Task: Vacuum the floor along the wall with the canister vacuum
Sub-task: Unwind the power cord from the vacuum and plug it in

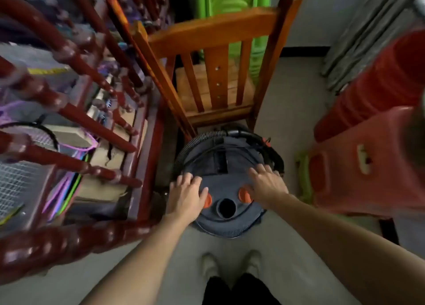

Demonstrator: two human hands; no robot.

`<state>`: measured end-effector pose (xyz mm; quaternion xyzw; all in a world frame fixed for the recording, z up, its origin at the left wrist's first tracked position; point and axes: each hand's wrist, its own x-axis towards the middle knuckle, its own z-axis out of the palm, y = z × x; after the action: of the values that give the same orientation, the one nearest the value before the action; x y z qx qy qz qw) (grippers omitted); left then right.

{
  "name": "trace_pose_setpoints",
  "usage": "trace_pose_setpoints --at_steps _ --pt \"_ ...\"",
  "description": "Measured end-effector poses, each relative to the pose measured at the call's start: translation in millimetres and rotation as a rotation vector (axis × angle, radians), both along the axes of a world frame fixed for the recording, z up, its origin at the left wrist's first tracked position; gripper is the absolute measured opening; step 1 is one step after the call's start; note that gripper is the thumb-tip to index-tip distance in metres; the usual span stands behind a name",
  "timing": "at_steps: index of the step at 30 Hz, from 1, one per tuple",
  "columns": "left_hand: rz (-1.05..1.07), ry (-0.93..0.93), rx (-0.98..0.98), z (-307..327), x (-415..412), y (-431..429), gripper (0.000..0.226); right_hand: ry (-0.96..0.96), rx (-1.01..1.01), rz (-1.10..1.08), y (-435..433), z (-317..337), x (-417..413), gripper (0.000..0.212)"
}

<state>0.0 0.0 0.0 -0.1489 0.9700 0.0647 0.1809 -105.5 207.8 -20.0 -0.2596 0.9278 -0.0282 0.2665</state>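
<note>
The canister vacuum (226, 178) is a round dark grey drum with two orange latches and an open inlet hole, standing on the pale floor right in front of my feet. Its black ribbed hose (202, 138) lies coiled over the far side of the lid. My left hand (187, 195) rests on the lid's left edge with fingers spread, partly covering the left latch. My right hand (268, 186) rests on the lid's right side, fingers straight, beside the right latch. Neither hand curls around anything.
An orange wooden chair (216, 51) stands just behind the vacuum. A dark red spindle rack (76, 111) full of clutter crowds the left. Stacked red plastic stools (368, 157) sit at right, green stools (232, 3) and a white wall behind. Open floor lies toward me.
</note>
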Motion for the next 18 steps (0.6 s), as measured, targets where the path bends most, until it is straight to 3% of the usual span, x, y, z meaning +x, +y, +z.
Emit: trace_pose_setpoints --at_steps 6,12,18 --pt "0.045 0.201 -0.016 -78.2 -10.5 -0.6 0.04 0.12 -0.094 -0.075 -24.5 -72.2 0.3 0.059" --pt "0.125 0.423 0.051 -115.5 0.2 1.4 0.04 0.379 -0.29 -0.192 -22.8 -99.0 9.5 0.055" --pt "0.133 0.431 0.071 -115.4 2.3 2.9 0.045 0.377 -0.313 -0.269 -22.2 -99.9 17.3 0.052"
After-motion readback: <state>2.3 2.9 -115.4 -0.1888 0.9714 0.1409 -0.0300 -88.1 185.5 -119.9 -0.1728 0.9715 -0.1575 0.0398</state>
